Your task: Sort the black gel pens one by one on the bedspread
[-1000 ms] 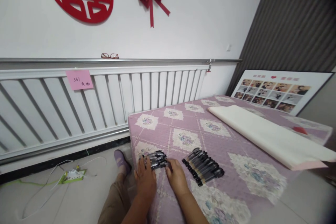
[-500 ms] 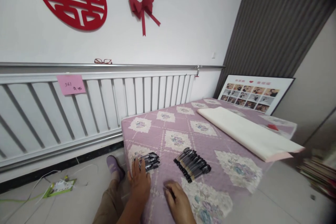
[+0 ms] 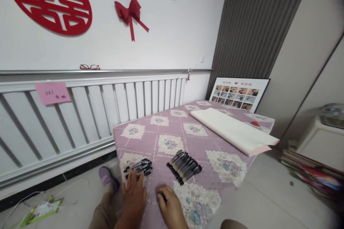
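My left hand [image 3: 134, 192] lies palm down at the table's left edge, fingers stretched out and spread, the tips at the near side of a small loose pile of black pens [image 3: 141, 165]. It is not gripping any of them. My right hand [image 3: 171, 205] rests on the purple flowered tablecloth [image 3: 164, 162] with its fingers curled in, thumb against them. No pen shows in it. Just beyond it, a neat slanting row of several capped black pens [image 3: 184, 166] lies side by side. A strip of cloth separates the two groups.
A folded cream sheet [image 3: 231, 128] lies across the table's right side. Behind it leans a photo board [image 3: 236, 93]. A white radiator [image 3: 139, 98] runs along the wall. On the floor are a power strip [image 3: 43, 209] at left and stacked papers [image 3: 311, 175] at right.
The whole view has swung rightward and slightly up, so things appear farther left. My left hand stays by the loose pens; my right hand remains curled near the row.
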Motion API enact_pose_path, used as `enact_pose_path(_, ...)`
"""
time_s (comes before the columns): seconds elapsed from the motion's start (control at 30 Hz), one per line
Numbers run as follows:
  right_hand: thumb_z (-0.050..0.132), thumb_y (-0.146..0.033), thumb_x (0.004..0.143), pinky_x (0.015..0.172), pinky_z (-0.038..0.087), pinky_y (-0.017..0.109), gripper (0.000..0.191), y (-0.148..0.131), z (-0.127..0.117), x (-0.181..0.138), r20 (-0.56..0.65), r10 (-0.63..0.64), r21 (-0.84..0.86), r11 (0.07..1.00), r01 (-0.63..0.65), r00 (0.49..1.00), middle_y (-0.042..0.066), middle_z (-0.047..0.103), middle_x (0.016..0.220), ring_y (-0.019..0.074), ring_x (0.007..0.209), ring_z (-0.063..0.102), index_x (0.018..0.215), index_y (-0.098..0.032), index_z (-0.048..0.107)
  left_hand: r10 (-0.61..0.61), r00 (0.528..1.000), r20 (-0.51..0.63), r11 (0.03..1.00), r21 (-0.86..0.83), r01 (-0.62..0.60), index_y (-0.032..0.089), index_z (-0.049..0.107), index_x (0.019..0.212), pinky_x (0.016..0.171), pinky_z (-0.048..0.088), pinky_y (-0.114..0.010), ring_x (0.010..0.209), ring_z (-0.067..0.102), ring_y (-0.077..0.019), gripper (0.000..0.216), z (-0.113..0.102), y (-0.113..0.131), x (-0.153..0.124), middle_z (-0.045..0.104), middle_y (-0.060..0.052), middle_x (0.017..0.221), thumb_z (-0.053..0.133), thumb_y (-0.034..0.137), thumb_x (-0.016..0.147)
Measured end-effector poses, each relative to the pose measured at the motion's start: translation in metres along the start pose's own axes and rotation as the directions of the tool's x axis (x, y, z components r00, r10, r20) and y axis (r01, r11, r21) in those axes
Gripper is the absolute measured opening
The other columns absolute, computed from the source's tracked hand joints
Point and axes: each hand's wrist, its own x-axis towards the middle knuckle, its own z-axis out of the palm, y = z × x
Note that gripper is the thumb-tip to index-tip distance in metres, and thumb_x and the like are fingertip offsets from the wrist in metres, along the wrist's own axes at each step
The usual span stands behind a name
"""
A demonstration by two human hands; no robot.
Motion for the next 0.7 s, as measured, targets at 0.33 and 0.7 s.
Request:
enact_pose_path(0.33, 0.047, -0.016, 0.082, 0.074, 0.048, 0.027, 0.019, 0.038, -0.034, 0.027, 0.021, -0.058, 0.048, 0.997, 0.057, 0.998, 0.004, 0.067, 0.083, 0.0175, 0.081, 0.062, 0.087, -0.022, 0.064, 0.088, 0.982, 0.165, 0.996, -0.040, -0.082, 0.034, 0.043, 0.136, 0.107, 0.022, -0.055, 0.139, 0.023, -0.0280, 0.060, 0.012, 0.002, -0.019, 0.031, -0.005, 0.150, 0.048, 0.014, 0.079)
enact_pose_path(0.7, 0.056, -0.017, 0.078, 0.083, 0.045, 0.036, 0.020, 0.140, -0.136, 0.058, 0.071, -0.130, -0.356, 0.923, 0.147, 0.989, 0.007, 0.065, 0.099, 0.0234, 0.094, 0.058, 0.094, -0.024, 0.066, 0.213, 0.977, 0.032, 0.977, 0.027, -0.214, 0.035, 0.052, 0.128, 0.107, 0.023, -0.056, 0.134, 0.032, -0.0298, 0.059, 0.026, -0.012, -0.023, 0.038, -0.003, 0.146, 0.050, 0.012, 0.074)
